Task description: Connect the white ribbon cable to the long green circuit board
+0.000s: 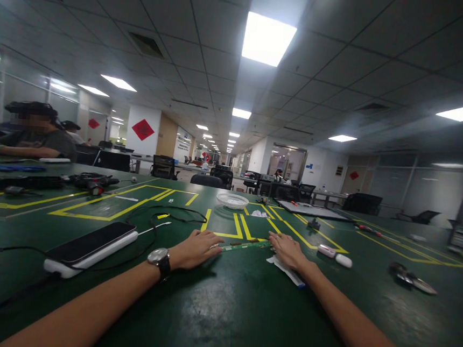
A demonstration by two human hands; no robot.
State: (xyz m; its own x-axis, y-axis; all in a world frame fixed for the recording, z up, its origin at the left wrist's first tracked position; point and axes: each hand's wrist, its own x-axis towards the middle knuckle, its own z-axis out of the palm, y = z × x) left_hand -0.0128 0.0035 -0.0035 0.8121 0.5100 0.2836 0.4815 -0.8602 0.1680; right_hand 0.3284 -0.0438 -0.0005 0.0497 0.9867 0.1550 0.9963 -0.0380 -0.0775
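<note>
A thin green strip lies across the middle of the green table, between my hands. My left hand, with a watch at the wrist, has its fingertips closed on the strip's left end. At the right end, my right hand rests low with its fingers stretched out, touching the strip. White crumpled paper or wrapping lies partly under my right palm. Beyond the strip stands a white round basket.
Left: a phone on a white power strip, with black cables. Right: a pink case, a white case and a blurred dark tool. Yellow tape marks the table. A person sits at the far left.
</note>
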